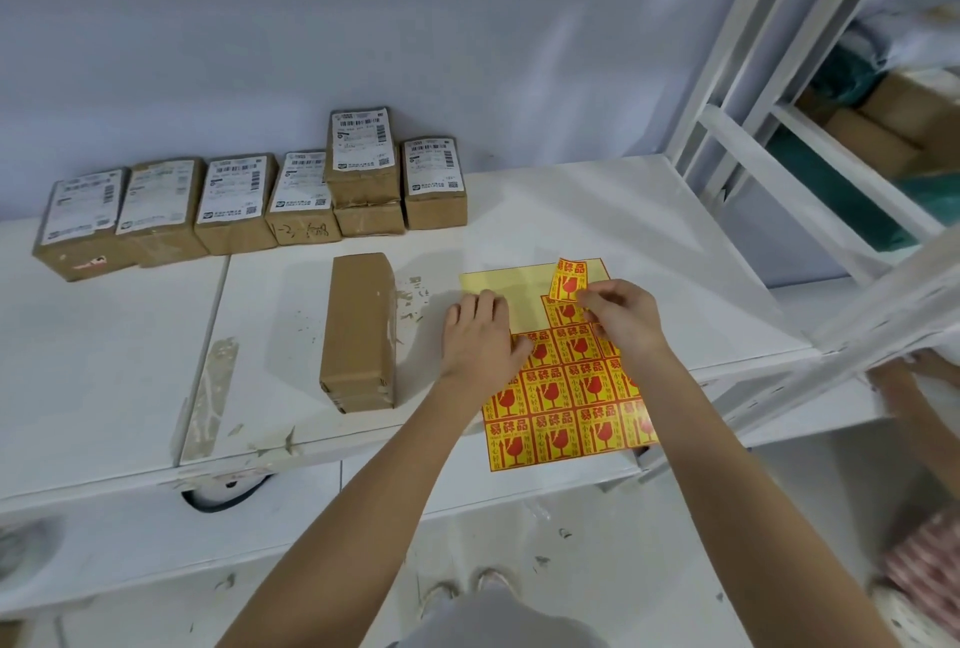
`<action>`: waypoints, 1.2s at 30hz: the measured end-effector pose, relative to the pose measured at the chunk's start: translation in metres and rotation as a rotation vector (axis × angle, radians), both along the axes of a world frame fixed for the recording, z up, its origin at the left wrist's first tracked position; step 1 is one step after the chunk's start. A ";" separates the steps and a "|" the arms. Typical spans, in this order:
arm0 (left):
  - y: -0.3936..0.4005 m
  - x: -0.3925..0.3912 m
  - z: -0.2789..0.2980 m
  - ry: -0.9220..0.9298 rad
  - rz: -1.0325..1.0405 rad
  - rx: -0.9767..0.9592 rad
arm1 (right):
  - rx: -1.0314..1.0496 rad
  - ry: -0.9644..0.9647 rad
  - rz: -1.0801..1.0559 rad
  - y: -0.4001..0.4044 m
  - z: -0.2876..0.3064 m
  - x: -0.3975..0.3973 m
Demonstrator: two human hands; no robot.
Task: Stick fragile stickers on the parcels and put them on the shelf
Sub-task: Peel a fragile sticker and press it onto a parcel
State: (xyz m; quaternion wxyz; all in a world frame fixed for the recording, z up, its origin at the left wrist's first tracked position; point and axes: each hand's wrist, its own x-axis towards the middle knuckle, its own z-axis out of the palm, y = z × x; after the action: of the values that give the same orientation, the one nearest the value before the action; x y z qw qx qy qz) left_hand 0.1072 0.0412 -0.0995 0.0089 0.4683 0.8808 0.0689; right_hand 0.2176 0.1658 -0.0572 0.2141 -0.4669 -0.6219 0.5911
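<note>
- White table point(649, 231): near edge partly covered by both forearms; old tape scraps seen on the surface.
- White shelf point(810, 138) at far right: cut off by the frame edge, contents blurred, brown and green shapes only.
- Row of labelled parcels point(249, 200) along the far wall; label print too small to be read.
- Single parcel point(358, 330) laid lengthwise left of the sheet, plain side up, well apart from both hands.
- Sticker sheet point(561, 387): far part already bare, middle hidden under the hands, near edge overhanging the table.
- Left hand point(480, 335) pressed flat on the sheet, nothing gripped.
- Right hand point(623, 314): fingertips pinched on one fragile sticker point(569, 281), its far end lifted off the backing.
</note>
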 end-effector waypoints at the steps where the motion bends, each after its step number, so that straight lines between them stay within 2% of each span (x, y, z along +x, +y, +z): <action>1: 0.003 -0.002 0.004 -0.009 0.006 -0.004 | 0.002 0.002 -0.001 -0.002 0.000 0.001; 5: 0.014 -0.012 0.025 -0.187 0.105 0.074 | 0.052 0.029 0.028 -0.012 0.007 0.003; 8: 0.009 -0.004 0.038 -0.358 0.168 0.381 | 0.124 0.046 0.068 -0.022 0.015 0.002; 10: 0.003 0.005 0.047 -0.553 0.189 0.586 | 0.165 0.052 0.087 -0.029 0.019 0.002; 12: -0.002 0.012 0.054 -0.758 0.211 0.701 | 0.193 0.067 0.095 -0.037 0.023 0.002; 15: -0.009 0.015 0.059 -0.898 0.225 0.783 | 0.241 0.088 0.092 -0.048 0.026 0.002; 17: -0.014 0.017 0.062 -0.896 0.220 0.816 | 0.269 0.102 0.084 -0.054 0.029 0.002; 22: -0.031 0.015 0.073 -0.716 0.230 0.777 | 0.313 0.126 0.152 -0.070 0.036 0.001; 27: -0.061 0.004 0.088 -0.655 0.247 0.788 | 0.166 0.161 0.209 -0.085 0.042 -0.008; 32: -0.095 -0.009 0.085 -0.662 0.302 0.782 | 0.164 0.133 0.313 -0.106 0.041 -0.035; 36: -0.118 -0.021 0.088 -0.658 0.347 0.781 | 0.358 0.127 0.332 -0.121 0.042 -0.055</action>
State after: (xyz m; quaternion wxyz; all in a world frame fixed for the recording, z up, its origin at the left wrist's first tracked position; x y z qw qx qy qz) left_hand 0.0866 -0.0765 -0.0120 0.0980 0.2379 0.8049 0.5348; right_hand 0.1628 0.0447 -0.0148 0.2319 -0.2750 -0.7703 0.5266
